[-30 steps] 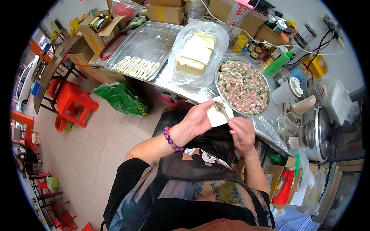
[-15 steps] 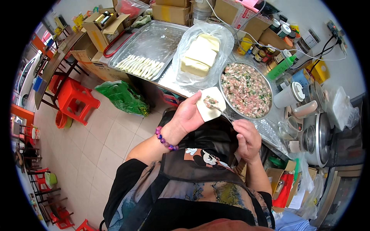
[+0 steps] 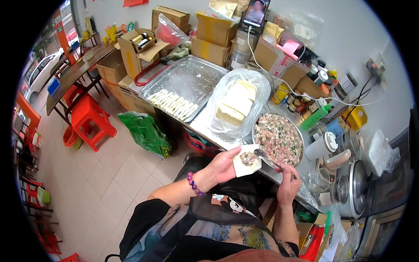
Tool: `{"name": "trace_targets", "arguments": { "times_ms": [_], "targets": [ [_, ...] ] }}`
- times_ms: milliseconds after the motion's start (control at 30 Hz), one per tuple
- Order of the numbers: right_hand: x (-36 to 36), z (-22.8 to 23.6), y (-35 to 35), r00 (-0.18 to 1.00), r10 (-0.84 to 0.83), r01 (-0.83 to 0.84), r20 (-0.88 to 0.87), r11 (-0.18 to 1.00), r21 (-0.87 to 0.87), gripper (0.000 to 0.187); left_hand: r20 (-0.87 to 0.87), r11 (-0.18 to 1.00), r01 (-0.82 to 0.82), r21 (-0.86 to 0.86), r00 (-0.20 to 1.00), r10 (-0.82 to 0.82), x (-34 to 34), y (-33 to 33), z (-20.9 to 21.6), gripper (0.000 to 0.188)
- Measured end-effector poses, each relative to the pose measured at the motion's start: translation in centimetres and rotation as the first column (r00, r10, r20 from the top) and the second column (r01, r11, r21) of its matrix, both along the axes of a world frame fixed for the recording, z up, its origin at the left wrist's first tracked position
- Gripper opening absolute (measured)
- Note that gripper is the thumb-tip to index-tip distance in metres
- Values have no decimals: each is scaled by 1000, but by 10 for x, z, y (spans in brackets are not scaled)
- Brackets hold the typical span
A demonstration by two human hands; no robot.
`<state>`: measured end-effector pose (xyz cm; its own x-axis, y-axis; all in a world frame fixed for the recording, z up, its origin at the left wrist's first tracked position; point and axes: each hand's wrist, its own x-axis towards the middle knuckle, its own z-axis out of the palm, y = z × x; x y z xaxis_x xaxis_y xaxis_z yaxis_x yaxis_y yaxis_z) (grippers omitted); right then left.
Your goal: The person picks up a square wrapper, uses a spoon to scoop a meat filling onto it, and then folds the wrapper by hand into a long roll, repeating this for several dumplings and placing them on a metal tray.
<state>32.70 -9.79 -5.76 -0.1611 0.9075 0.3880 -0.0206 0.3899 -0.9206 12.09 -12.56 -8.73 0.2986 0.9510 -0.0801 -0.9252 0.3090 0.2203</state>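
Our left hand (image 3: 224,165) cups a square wrapper (image 3: 245,160) flat, grip half curled under it so the filling dab sits central. Right hand (image 3: 288,183), grip closed round a spoon (image 3: 266,158), tip over wrapper, just beside mince bowl (image 3: 279,139) on desk (image 3: 205,126).

Black short-sleeved top. Dark apron (image 3: 227,214) over it, cartoon patch at chest, patterned panel below. Purple bead bracelet (image 3: 193,183) at left wrist. Both forearms bare; no rings visible.
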Motion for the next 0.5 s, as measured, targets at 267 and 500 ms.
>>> {"name": "trace_targets", "arguments": {
  "times_ms": [267, 500],
  "targets": [
    [-10, -8, -9, 974, 159, -165, 159, 986, 27, 14, 6, 999, -24, 24, 1000, 24, 0, -1, -2, 48],
    [-2, -3, -8, 969, 94, -146, 229, 964, 223, 16, 21, 999, 47, 14, 999, -47, 2, -5, -3, 49]
  ]
}}
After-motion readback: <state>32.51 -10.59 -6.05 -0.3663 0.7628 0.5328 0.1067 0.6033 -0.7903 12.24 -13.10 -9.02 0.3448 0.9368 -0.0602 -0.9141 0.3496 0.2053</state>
